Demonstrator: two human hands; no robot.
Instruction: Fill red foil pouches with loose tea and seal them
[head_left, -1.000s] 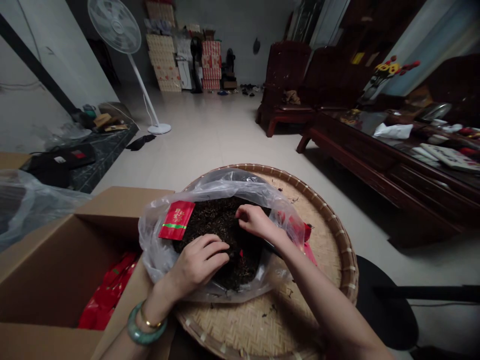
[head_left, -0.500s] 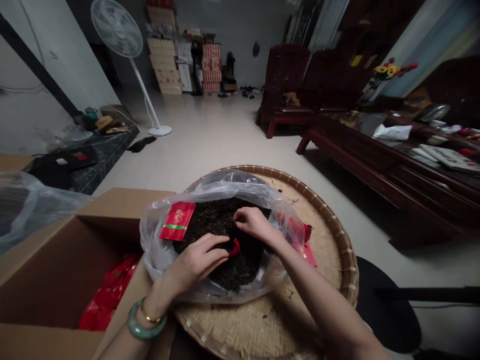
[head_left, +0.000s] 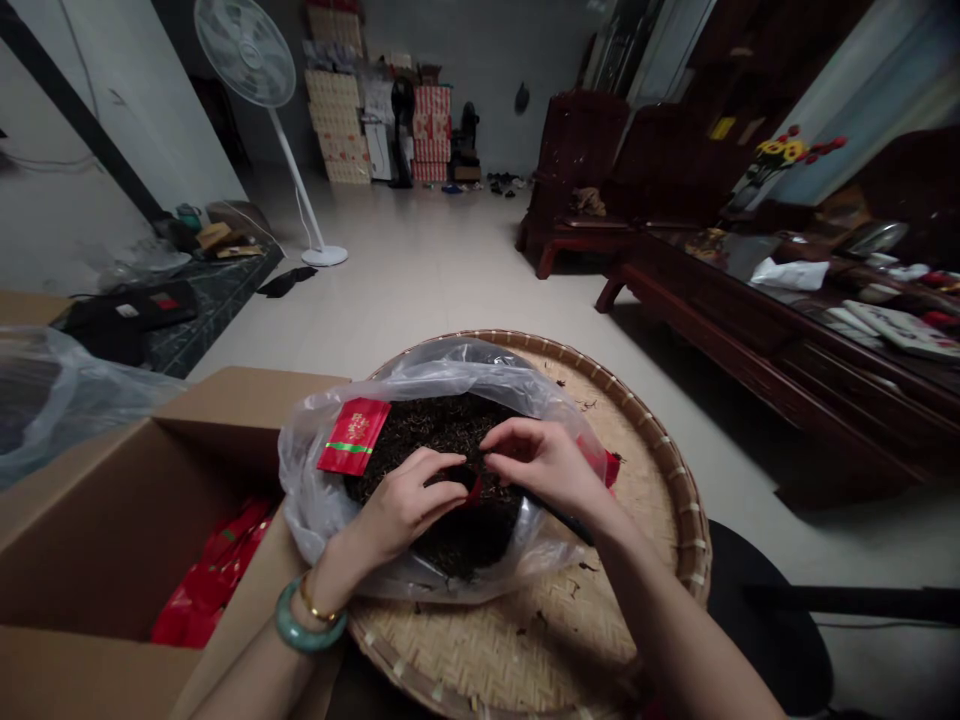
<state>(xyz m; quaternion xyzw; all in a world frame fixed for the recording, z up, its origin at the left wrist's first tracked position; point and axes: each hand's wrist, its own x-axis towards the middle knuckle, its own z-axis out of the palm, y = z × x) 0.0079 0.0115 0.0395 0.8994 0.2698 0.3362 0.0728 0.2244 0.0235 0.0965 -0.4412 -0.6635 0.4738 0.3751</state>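
Note:
A clear plastic bag (head_left: 315, 480) full of dark loose tea leaves (head_left: 442, 430) lies open on a round woven bamboo tray (head_left: 645, 440). My left hand (head_left: 405, 505), with a green bangle on its wrist, and my right hand (head_left: 544, 465) meet over the leaves. Both pinch a small red packet (head_left: 474, 490) that is half buried in the tea. Another flat red packet (head_left: 354, 437) with a green stripe rests on the bag's left rim.
An open cardboard box (head_left: 112, 540) at my left holds several red packets (head_left: 214, 585). A dark wooden table (head_left: 787, 340) with clutter runs along the right. A standing fan (head_left: 255, 70) and stacked cartons (head_left: 375, 100) stand at the back of the room.
My right hand has moved down and toward my left hand. A small red packet has come up out of the leaves, and both hands now hold it.

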